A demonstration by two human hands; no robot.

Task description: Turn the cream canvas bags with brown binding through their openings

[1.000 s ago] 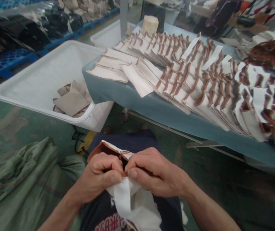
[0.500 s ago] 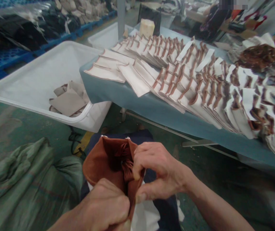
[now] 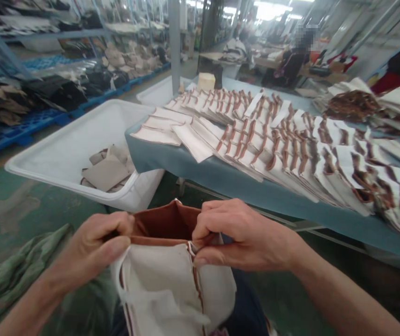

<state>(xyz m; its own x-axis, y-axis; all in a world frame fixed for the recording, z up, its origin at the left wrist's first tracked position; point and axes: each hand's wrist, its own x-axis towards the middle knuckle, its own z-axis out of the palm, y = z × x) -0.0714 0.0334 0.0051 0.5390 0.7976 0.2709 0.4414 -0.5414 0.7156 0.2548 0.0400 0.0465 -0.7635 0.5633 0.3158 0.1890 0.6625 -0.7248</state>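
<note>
I hold a white cloth bag (image 3: pixel 164 280) with a brown lining in front of me, its mouth spread and the brown inside showing. My left hand (image 3: pixel 94 247) pinches the left side of the rim, fingers closed on the fabric. My right hand (image 3: pixel 235 235) grips the right side of the rim, thumb below and fingers curled over the edge. The bag's white body hangs down between my forearms over my lap.
A blue-covered table (image 3: pixel 221 179) ahead carries rows of several overlapping white-and-brown bags (image 3: pixel 277 140). A white plastic tub (image 3: pixel 63 154) with flat pieces stands at left on the floor. Green sacking (image 3: pixel 17 266) lies lower left. Another person sits far back.
The bag has been turned so white fabric faces out and the mouth is pulled wide. My hands moved apart to opposite sides of the rim. My view has tilted upward.
</note>
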